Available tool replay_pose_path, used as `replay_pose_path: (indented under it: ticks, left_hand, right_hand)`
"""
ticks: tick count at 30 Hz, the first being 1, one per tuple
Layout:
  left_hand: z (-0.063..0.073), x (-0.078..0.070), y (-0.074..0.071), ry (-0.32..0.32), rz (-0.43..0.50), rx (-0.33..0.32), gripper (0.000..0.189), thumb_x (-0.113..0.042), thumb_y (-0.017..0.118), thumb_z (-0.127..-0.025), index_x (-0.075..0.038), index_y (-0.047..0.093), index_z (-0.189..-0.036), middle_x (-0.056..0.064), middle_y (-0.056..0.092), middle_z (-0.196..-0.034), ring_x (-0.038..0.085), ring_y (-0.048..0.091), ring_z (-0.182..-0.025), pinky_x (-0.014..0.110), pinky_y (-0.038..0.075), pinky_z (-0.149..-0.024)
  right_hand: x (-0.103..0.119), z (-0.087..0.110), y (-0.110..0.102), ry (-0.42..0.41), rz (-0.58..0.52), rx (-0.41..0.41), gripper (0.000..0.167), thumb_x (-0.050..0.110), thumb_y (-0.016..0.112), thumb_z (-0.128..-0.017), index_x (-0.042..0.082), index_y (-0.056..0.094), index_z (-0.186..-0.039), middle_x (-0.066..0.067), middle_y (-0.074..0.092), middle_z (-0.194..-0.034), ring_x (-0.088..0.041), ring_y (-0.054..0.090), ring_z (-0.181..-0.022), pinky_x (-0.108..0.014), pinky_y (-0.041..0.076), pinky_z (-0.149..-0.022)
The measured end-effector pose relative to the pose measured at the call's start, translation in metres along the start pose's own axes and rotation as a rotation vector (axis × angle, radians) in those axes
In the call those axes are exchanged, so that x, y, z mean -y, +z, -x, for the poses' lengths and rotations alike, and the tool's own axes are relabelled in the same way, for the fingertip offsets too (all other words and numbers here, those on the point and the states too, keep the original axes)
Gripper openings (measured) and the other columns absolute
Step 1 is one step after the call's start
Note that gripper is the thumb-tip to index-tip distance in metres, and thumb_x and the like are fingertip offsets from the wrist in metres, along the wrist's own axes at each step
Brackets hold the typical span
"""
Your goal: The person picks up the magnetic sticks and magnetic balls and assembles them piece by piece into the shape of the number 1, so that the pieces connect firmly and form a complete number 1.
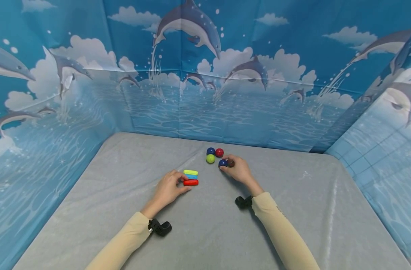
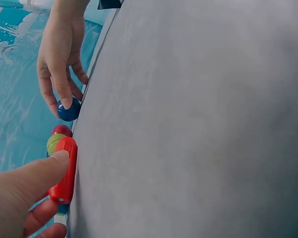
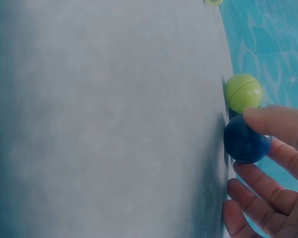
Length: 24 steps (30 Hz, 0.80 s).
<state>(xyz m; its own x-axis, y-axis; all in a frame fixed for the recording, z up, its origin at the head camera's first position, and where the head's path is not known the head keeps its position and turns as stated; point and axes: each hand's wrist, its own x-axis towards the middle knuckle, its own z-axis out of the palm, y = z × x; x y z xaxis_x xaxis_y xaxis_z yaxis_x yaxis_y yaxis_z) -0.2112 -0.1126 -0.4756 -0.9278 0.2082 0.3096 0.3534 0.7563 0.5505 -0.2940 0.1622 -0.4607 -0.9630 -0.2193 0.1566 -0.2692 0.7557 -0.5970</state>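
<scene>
My left hand [image 1: 167, 188] has thumb and fingers about the left end of a short red bar [image 1: 191, 182], its thumb against the bar in the left wrist view. Behind this bar lie a light-blue bar [image 1: 193, 177] and a yellow bar [image 1: 190, 172], side by side. Farther right, my right hand [image 1: 239, 170] pinches a dark blue ball [image 3: 244, 141] with its thumb and fingers. A brown ball [image 1: 230, 163] is right at that hand's fingers, partly covered. Close by sit a yellow-green ball [image 1: 210, 159], a red ball [image 1: 219, 152] and another blue ball [image 1: 210, 151].
Everything lies on a table with a grey cloth [image 1: 205, 232]. A blue curtain [image 1: 208, 108] printed with dolphins rises behind the table's far edge and along both sides. Black wrist devices [image 1: 243, 202] show below each hand.
</scene>
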Motion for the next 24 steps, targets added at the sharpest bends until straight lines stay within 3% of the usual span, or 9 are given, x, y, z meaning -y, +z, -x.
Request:
replay_pose_path:
  ticks: [10, 24]
  left_hand:
    - [-0.0025, -0.0022, 0.0050, 0.038, -0.018, -0.023, 0.025, -0.032, 0.083, -0.073, -0.019, 0.069, -0.089, -0.008, 0.057, -0.078, 0.006, 0.048, -0.066, 0.024, 0.040, -0.058]
    - [-0.0013, -0.0075, 0.0090, 0.063, -0.013, 0.007, 0.027, -0.032, 0.084, -0.071, -0.017, 0.071, -0.088, -0.009, 0.058, -0.077, 0.004, 0.046, -0.061, 0.023, 0.039, -0.055]
  right_hand:
    - [-0.0040, 0.0007, 0.0009, 0.016, -0.040, 0.009, 0.035, 0.023, 0.074, -0.084, 0.009, 0.065, -0.115, -0.011, 0.063, -0.097, -0.025, 0.059, -0.086, -0.037, 0.048, -0.067]
    - [-0.0077, 0.0046, -0.0031, 0.014, -0.055, 0.019, 0.035, 0.021, 0.072, -0.085, 0.009, 0.065, -0.117, -0.012, 0.062, -0.099, -0.026, 0.057, -0.087, -0.037, 0.047, -0.067]
